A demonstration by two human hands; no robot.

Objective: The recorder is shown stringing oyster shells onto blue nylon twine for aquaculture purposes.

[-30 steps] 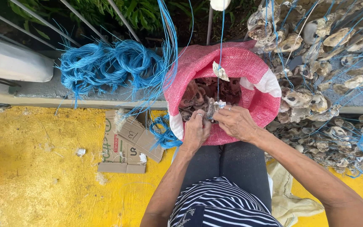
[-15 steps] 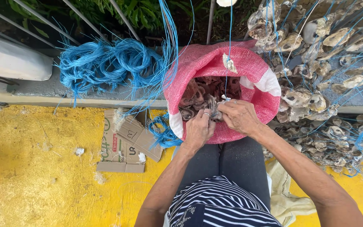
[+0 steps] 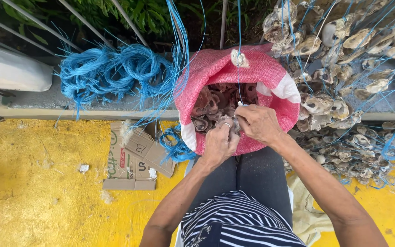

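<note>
A pink woven sack (image 3: 216, 68) full of brownish shells (image 3: 211, 103) stands open between my knees. My left hand (image 3: 219, 142), with a ring on one finger, grips a shell (image 3: 231, 124) over the sack's near rim. My right hand (image 3: 258, 122) pinches a thin blue string (image 3: 239, 77) right at that shell. The string runs straight up out of view, with another shell (image 3: 239, 58) threaded on it above the sack.
A tangled bundle of blue twine (image 3: 115, 73) lies on the concrete ledge at left. Strung shells (image 3: 344, 100) on blue lines pile at right. Flattened cardboard (image 3: 136, 158) rests on the yellow floor (image 3: 37, 183). A white cylinder (image 3: 10, 68) lies at far left.
The threaded shell has slid higher up the string. Both hands stay together at the sack's mouth, shifted only slightly.
</note>
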